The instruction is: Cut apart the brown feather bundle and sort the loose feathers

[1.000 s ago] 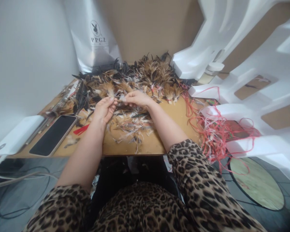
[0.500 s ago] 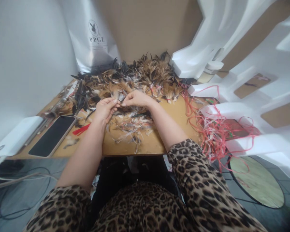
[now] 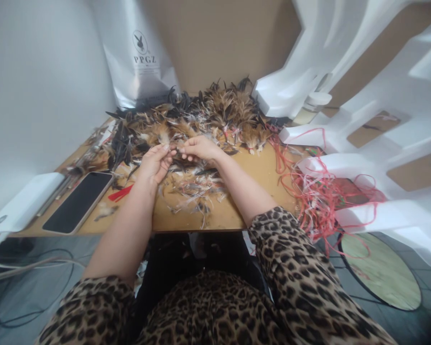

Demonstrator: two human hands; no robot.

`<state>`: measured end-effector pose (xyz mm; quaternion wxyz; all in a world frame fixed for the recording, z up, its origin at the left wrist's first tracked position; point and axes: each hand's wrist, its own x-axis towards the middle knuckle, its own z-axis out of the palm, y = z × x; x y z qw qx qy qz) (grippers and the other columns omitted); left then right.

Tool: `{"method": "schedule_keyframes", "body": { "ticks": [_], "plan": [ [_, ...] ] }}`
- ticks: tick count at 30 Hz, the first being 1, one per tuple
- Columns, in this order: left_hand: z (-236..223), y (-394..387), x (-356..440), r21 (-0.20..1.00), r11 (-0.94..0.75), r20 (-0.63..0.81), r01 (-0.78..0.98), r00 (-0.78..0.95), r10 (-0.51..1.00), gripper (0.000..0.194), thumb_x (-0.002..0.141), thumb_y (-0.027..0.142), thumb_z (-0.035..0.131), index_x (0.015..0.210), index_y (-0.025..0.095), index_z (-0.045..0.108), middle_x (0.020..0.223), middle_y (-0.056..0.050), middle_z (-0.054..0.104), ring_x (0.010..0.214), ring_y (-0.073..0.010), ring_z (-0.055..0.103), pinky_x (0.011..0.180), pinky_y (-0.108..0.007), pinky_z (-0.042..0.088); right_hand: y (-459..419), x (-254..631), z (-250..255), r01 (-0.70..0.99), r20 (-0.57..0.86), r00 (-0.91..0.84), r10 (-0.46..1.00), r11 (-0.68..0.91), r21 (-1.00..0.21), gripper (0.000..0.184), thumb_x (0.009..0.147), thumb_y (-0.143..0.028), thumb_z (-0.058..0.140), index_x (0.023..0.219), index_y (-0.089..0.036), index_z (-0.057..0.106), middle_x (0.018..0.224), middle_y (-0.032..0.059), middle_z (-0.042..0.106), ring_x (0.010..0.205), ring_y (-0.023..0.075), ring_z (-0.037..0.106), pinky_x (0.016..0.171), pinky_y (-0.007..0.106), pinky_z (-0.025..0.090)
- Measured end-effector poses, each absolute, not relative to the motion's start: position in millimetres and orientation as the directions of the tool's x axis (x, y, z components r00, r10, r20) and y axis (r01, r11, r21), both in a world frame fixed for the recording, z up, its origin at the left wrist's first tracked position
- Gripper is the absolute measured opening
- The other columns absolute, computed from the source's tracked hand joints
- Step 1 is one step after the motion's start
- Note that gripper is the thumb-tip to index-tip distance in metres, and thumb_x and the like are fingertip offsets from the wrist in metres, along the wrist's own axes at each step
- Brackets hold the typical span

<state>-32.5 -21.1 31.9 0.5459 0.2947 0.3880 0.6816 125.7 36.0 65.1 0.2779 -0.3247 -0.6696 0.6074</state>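
Over the near edge of the feather pile [image 3: 147, 120], my left hand [image 3: 155, 162] is closed in a pinch, thumb against forefinger. A small brownish feather [image 3: 175, 145] shows between the two hands, partly hidden by the fingers. My right hand [image 3: 199, 147] pinches the same feather from the other side, its fingertips close to those of the left. Below the hands lie loose feather scraps [image 3: 196, 184] and pale quills. Tied brown feather bunches [image 3: 230, 108] stand behind my right hand.
To the left are a phone [image 3: 78, 202], a white power bank [image 3: 25, 201] with a cable, and a red strip [image 3: 120, 193]. Tangled pink ribbons [image 3: 318, 196] spread at the right beside white foam pieces [image 3: 391, 215]. A lidded jar [image 3: 312, 108] and a silver bag [image 3: 140, 72] stand behind.
My right hand has turned slightly, and its curled fingers show more. The fingertips of both hands have shifted a little around the small feather. Everything else looks the same.
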Motion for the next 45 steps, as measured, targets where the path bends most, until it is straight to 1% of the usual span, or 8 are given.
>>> {"method": "schedule_keyframes", "body": {
  "ticks": [2, 6, 11, 14, 21, 34, 40, 45],
  "plan": [
    [31.2, -20.7, -33.6, 0.843, -0.093, -0.029, -0.53, -0.218, 0.975, 0.007, 0.074, 0.009, 0.066, 0.076, 0.013, 0.061, 0.08, -0.003, 0.069, 0.061, -0.0052, 0.064, 0.047, -0.008, 0.046, 36.8, 123.7, 62.2, -0.009, -0.004, -0.614, 0.79, -0.011, -1.0, 0.018, 0.07, -0.022, 0.071, 0.066, -0.011, 0.057, 0.057, -0.0017, 0.063, 0.043, 0.0026, 0.048, 0.038, 0.012, 0.033],
    [27.9, -19.4, -33.4, 0.835, -0.033, -0.063, -0.549, -0.155, 0.986, 0.005, 0.077, 0.007, 0.061, 0.079, 0.012, 0.062, 0.078, -0.004, 0.07, 0.06, -0.0053, 0.064, 0.047, -0.008, 0.047, 37.4, 118.7, 56.8, -0.195, -0.03, -0.549, 0.835, -0.162, -0.967, 0.022, 0.066, -0.028, 0.075, 0.077, -0.014, 0.061, 0.067, -0.0024, 0.065, 0.056, 0.0039, 0.056, 0.049, 0.013, 0.04],
    [25.2, -19.9, -28.9, 0.84, -0.008, -0.042, -0.542, -0.079, 0.996, 0.007, 0.078, 0.007, 0.059, 0.081, 0.011, 0.063, 0.078, -0.005, 0.071, 0.062, -0.0069, 0.066, 0.051, -0.009, 0.049, 32.1, 109.6, 53.2, -0.298, -0.094, -0.561, 0.822, -0.307, -0.904, 0.024, 0.066, -0.03, 0.075, 0.081, -0.017, 0.06, 0.068, -0.0039, 0.064, 0.064, 0.0062, 0.059, 0.066, 0.02, 0.046],
    [25.9, -20.7, -26.5, 0.834, -0.008, -0.027, -0.551, -0.055, 0.998, 0.007, 0.077, 0.007, 0.062, 0.083, 0.011, 0.064, 0.078, -0.005, 0.07, 0.06, -0.0061, 0.065, 0.052, -0.008, 0.049, 27.1, 103.6, 51.7, -0.314, -0.128, -0.528, 0.839, -0.333, -0.889, 0.022, 0.066, -0.028, 0.075, 0.078, -0.018, 0.059, 0.063, -0.0058, 0.061, 0.061, 0.0058, 0.056, 0.067, 0.021, 0.047],
    [25.4, -19.6, -25.7, 0.81, -0.019, -0.023, -0.586, -0.064, 0.998, 0.008, 0.076, 0.004, 0.061, 0.08, 0.01, 0.065, 0.068, -0.002, 0.066, 0.056, -0.0046, 0.063, 0.047, -0.007, 0.046, 15.8, 93.9, 49.7, -0.332, -0.152, -0.494, 0.856, -0.347, -0.877, 0.009, 0.075, -0.021, 0.066, 0.074, -0.017, 0.059, 0.056, -0.0069, 0.056, 0.052, 0.0032, 0.05, 0.058, 0.016, 0.044],
    [25.5, -19.0, -25.2, 0.796, -0.018, -0.051, -0.605, -0.097, 0.994, 0.012, 0.08, 0.002, 0.055, 0.075, 0.008, 0.064, 0.063, -0.002, 0.063, 0.052, -0.003, 0.059, 0.045, -0.007, 0.044, 14.9, 89.6, 42.0, -0.203, -0.055, -0.402, 0.914, -0.147, -0.968, 0.013, 0.077, -0.029, 0.063, 0.081, -0.018, 0.064, 0.061, -0.0059, 0.057, 0.056, 0.0033, 0.052, 0.057, 0.015, 0.043],
    [24.7, -17.2, -26.5, 0.798, -0.026, -0.055, -0.602, -0.116, 0.992, 0.01, 0.078, 0.003, 0.058, 0.076, 0.008, 0.065, 0.061, -0.001, 0.062, 0.049, -0.0019, 0.057, 0.043, -0.006, 0.043, 15.3, 90.7, 46.3, -0.156, -0.066, -0.371, 0.926, -0.132, -0.979, 0.015, 0.076, -0.028, 0.064, 0.086, -0.017, 0.065, 0.063, -0.0048, 0.06, 0.056, 0.0036, 0.052, 0.053, 0.015, 0.039],
    [22.9, -17.2, -25.9, 0.834, -0.06, -0.036, -0.548, -0.163, 0.986, 0.004, 0.074, 0.004, 0.063, 0.074, 0.008, 0.064, 0.064, -0.002, 0.065, 0.05, -0.0027, 0.058, 0.043, -0.007, 0.044, 19.7, 92.4, 45.7, -0.197, -0.044, -0.339, 0.94, -0.117, -0.973, 0.008, 0.077, -0.022, 0.062, 0.077, -0.014, 0.062, 0.059, -0.0047, 0.059, 0.051, 0.0037, 0.051, 0.049, 0.015, 0.038]
  ]
}}
